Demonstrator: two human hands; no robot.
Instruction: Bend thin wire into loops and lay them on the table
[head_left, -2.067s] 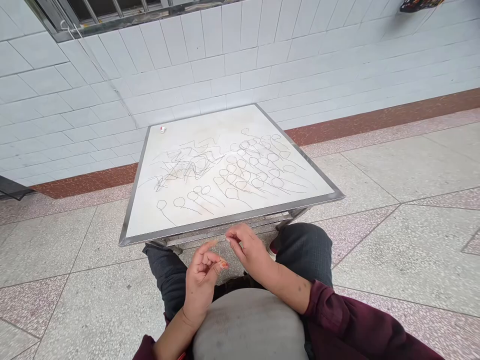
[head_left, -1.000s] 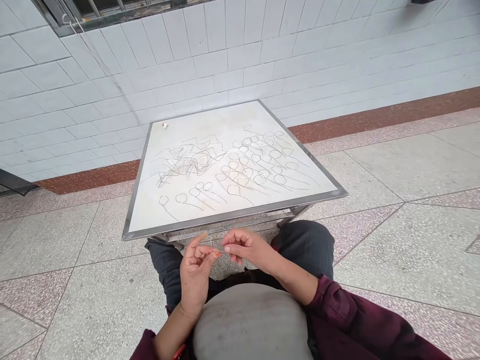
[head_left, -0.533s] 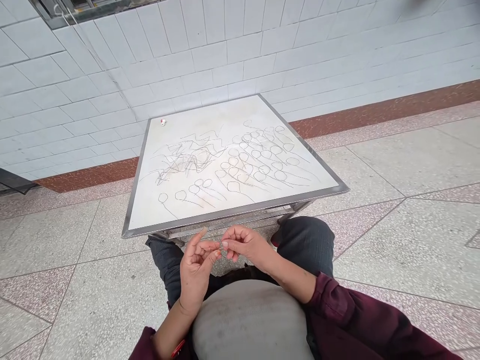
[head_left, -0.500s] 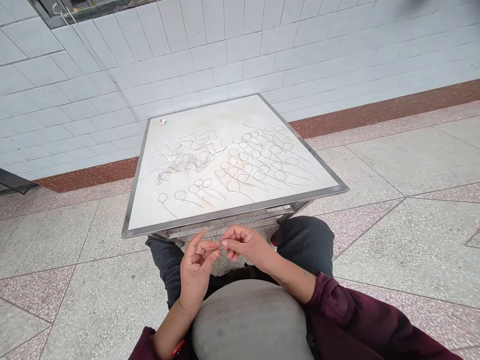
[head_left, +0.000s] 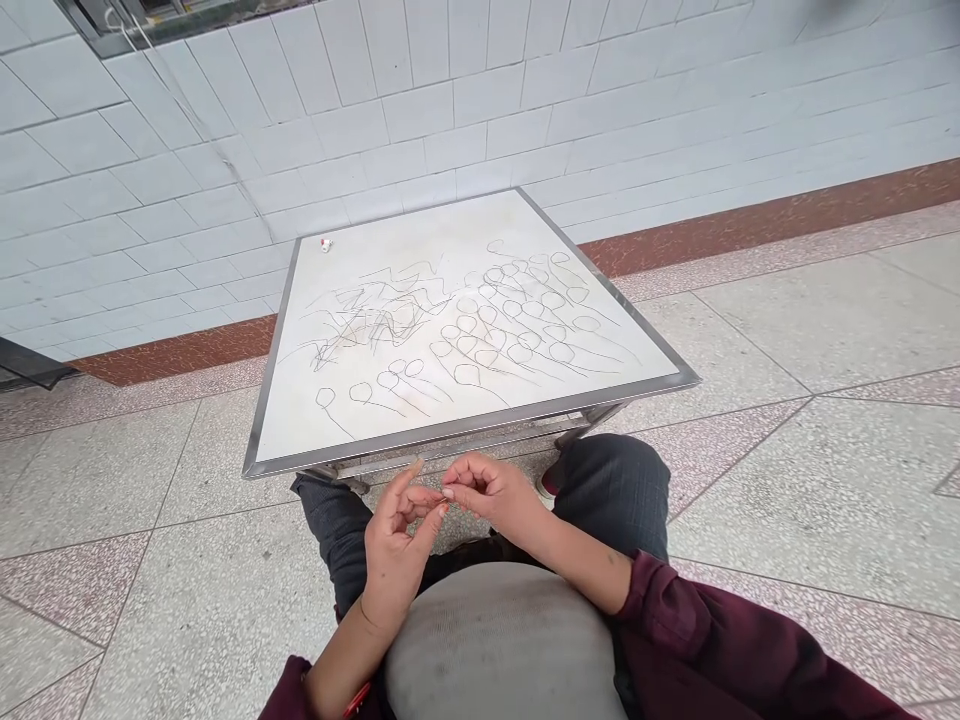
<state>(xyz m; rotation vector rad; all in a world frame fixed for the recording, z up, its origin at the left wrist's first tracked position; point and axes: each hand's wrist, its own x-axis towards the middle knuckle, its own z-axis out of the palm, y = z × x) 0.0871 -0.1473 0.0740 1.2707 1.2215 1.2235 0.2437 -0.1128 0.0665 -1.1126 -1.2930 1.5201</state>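
Observation:
My left hand (head_left: 399, 535) and my right hand (head_left: 504, 497) meet fingertip to fingertip over my lap, in front of the table's near edge. Both are closed in a pinch on what looks like a piece of thin wire (head_left: 445, 497), mostly hidden by the fingers. On the white table (head_left: 390, 225), many thin wires bent into a round loop with a long tail, such as one wire loop (head_left: 469, 374), lie at the right and front. A tangle of bent, zigzag wire pieces (head_left: 375, 315) covers the left middle.
A small white and red object (head_left: 326, 245) sits at the table's far left corner. The table has a grey metal rim (head_left: 480, 425) and stands against a white tiled wall (head_left: 420, 110). My knees are at its near side, over a speckled floor (head_left: 787, 480).
The fingertips have shifted slightly; my left thumb and fingers have drawn closer to the right fingertips at the wire. The wires on the table lie as before.

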